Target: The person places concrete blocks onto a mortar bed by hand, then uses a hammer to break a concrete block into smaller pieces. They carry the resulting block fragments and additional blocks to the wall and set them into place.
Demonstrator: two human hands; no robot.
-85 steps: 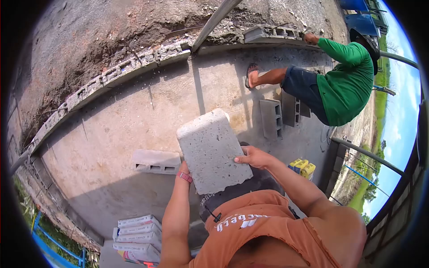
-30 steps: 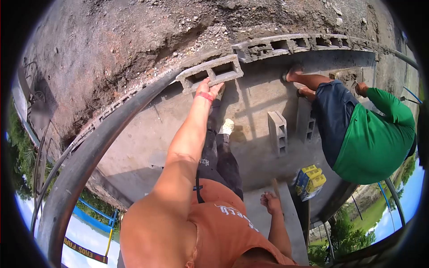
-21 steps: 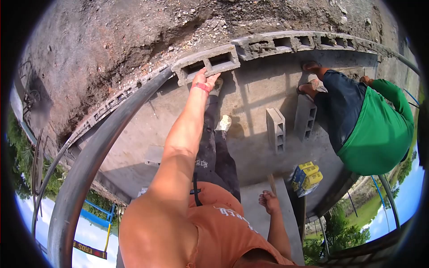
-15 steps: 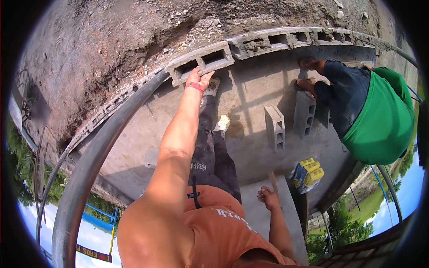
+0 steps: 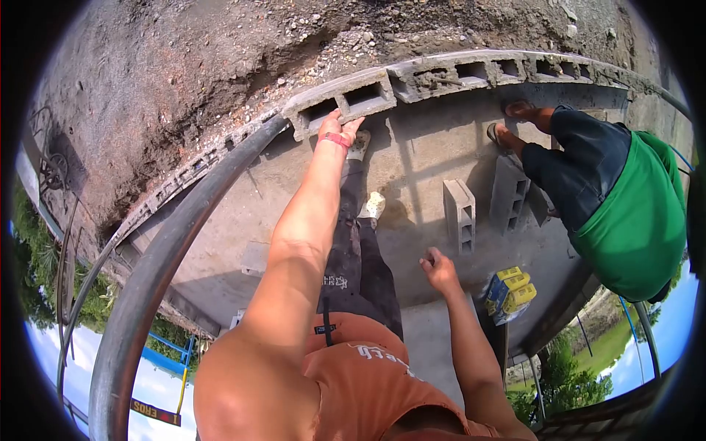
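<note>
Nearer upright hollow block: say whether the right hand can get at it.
Probably yes: the right hand hangs empty just short of the hollow block, with only bare slab between.

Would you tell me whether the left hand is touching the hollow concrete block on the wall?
Touching. The head view shows the left hand with fingertips laid against the near side of the concrete block, no gap visible.

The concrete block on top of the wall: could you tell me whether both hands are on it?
No, only the left hand touches the block; the right hand hangs in the air well apart from it.
</note>
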